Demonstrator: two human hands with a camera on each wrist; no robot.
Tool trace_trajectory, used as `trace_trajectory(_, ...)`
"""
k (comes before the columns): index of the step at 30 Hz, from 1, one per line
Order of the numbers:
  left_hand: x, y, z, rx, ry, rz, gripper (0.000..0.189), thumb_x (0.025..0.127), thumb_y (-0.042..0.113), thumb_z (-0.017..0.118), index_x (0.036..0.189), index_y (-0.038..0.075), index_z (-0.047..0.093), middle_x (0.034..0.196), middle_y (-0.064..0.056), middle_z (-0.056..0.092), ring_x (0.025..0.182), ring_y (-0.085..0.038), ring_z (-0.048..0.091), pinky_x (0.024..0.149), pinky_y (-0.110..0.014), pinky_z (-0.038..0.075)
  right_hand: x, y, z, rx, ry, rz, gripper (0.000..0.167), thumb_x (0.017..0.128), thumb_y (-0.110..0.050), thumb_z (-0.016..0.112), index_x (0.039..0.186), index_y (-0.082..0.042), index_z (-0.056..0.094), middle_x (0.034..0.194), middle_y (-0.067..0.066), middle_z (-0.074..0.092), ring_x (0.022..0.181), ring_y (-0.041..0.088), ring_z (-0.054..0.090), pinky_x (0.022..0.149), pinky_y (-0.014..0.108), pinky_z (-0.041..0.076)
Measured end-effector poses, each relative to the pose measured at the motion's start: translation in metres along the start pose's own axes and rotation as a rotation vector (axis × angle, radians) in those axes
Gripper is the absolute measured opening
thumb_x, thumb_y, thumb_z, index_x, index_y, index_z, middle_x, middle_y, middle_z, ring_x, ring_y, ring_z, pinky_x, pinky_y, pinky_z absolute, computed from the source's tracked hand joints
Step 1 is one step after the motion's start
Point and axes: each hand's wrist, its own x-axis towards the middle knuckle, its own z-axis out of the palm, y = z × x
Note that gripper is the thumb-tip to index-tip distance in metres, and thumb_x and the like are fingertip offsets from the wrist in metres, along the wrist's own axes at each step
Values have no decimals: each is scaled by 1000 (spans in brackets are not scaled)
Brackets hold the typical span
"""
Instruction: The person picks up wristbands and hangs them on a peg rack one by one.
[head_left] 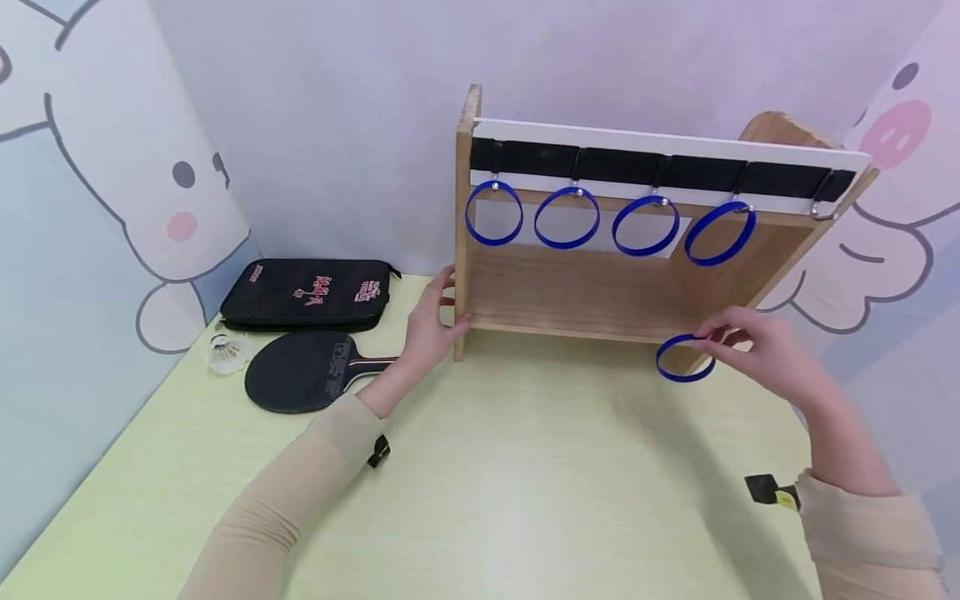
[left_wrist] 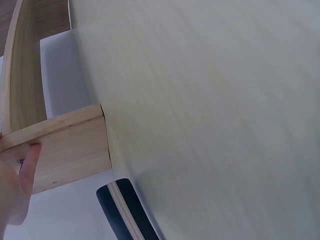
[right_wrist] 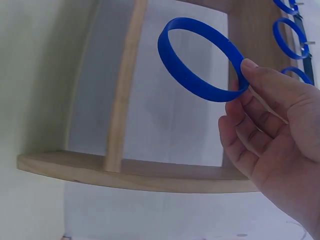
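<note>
A wooden rack (head_left: 570,292) stands on the table, with a black-striped white board (head_left: 675,143) along its upper front. Several blue wristbands (head_left: 567,245) hang from hooks on that board, while the rightmost hook (head_left: 825,217) is bare. My right hand (head_left: 765,354) pinches another blue wristband (right_wrist: 182,72) at its edge between thumb and fingers, in front of the rack's lower right corner. At the rack's left side, my left hand (head_left: 427,333) grips the upright side panel (head_left: 462,250). One finger lies along that panel's outer face in the left wrist view; the others are mostly hidden.
Left of the rack lies a black zip case (head_left: 300,292) against the wall. A table tennis bat (head_left: 296,375) lies in front of it, its handle partly behind my left hand. A shuttlecock (head_left: 227,352) sits beside the bat. Printed cloth walls (head_left: 337,125) enclose the table.
</note>
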Motion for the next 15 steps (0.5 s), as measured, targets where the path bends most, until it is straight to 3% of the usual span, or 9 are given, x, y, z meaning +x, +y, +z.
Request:
trace_trajectory(4, 0, 0, 0, 0, 0, 0, 81, 82, 7, 69, 148, 21, 26, 131, -10, 49, 102, -26, 61, 59, -27, 58, 4, -8, -15, -41, 61, 5, 23, 74, 5, 75, 90, -10, 68, 83, -10, 63, 73, -9, 53, 68, 1, 44)
trace_trajectory(10, 0, 0, 0, 11, 5, 15, 80, 82, 8, 68, 148, 21, 26, 132, -10, 49, 102, -26, 60, 58, -26, 58, 8, -15, -36, -78, 126, 58, 22, 75, 5, 75, 92, -8, 68, 85, -24, 57, 77, -15, 49, 72, -4, 39)
trace_trajectory(15, 0, 0, 0, 15, 0, 17, 79, 83, 9, 68, 149, 21, 25, 132, -10, 49, 103, -26, 60, 58, -26, 58, 13, -21, -51, -98, 216, -18, 28, 68, 15, 75, 90, 0, 67, 87, -31, 52, 78, -15, 48, 75, -4, 38)
